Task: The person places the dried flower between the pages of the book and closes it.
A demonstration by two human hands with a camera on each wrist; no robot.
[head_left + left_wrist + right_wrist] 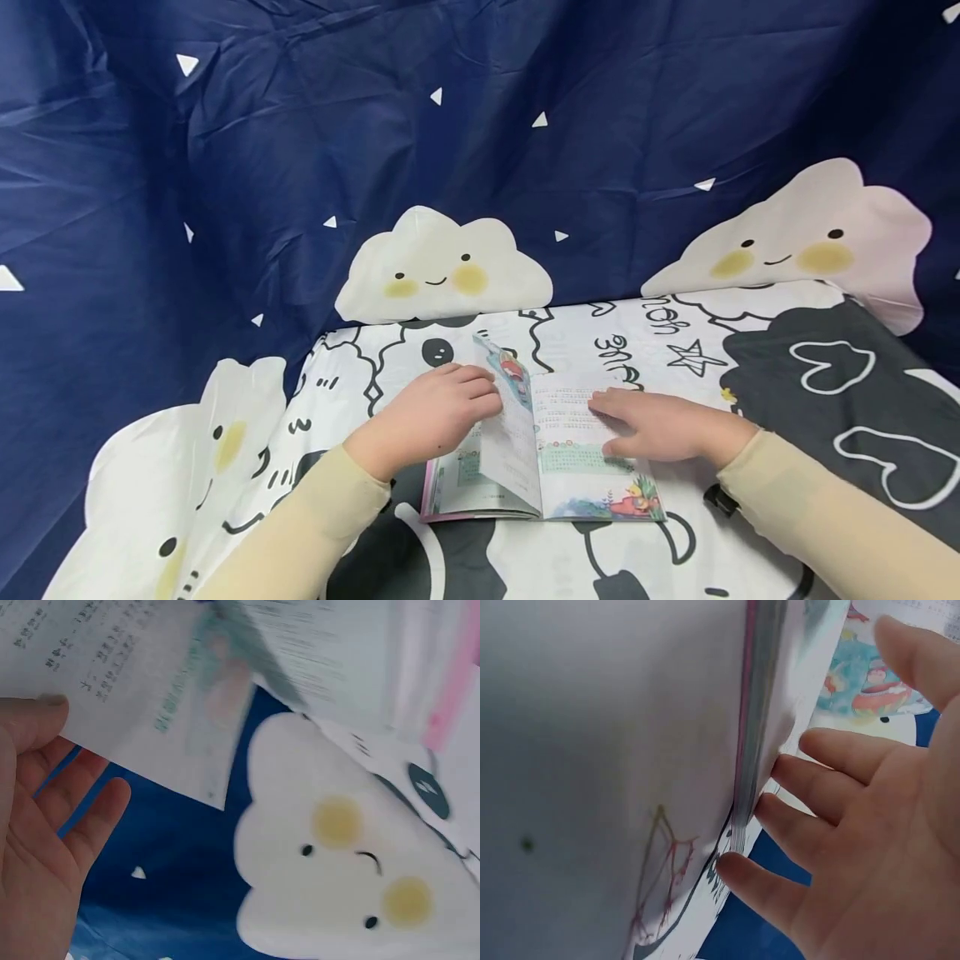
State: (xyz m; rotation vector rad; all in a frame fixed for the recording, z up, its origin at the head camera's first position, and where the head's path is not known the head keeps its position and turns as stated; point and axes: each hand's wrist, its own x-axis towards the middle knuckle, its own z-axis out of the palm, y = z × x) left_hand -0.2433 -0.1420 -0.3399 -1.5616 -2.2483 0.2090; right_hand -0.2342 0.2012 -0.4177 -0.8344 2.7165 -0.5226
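An illustrated book (562, 404) lies spread on the patterned cloth, with printed text, a green text box and coloured drawings. My left hand (427, 412) is over its left side and holds a lifted page (510, 450), which stands up from the spine. In the left wrist view the thumb (34, 720) lies on one face of that page (112, 667), with fingers behind it. My right hand (667, 425) rests on the right page, fingers spread and fairly straight. The right wrist view has its fingers (802, 825) extended at the edge of the book (757, 712).
Beneath the book is a black-and-white cloth (697, 550) with cartoon drawings and lettering. A dark blue curtain (480, 158) with white triangles and smiling clouds (442, 250) hangs behind and at the left. By the right sleeve lies a small black object (720, 502).
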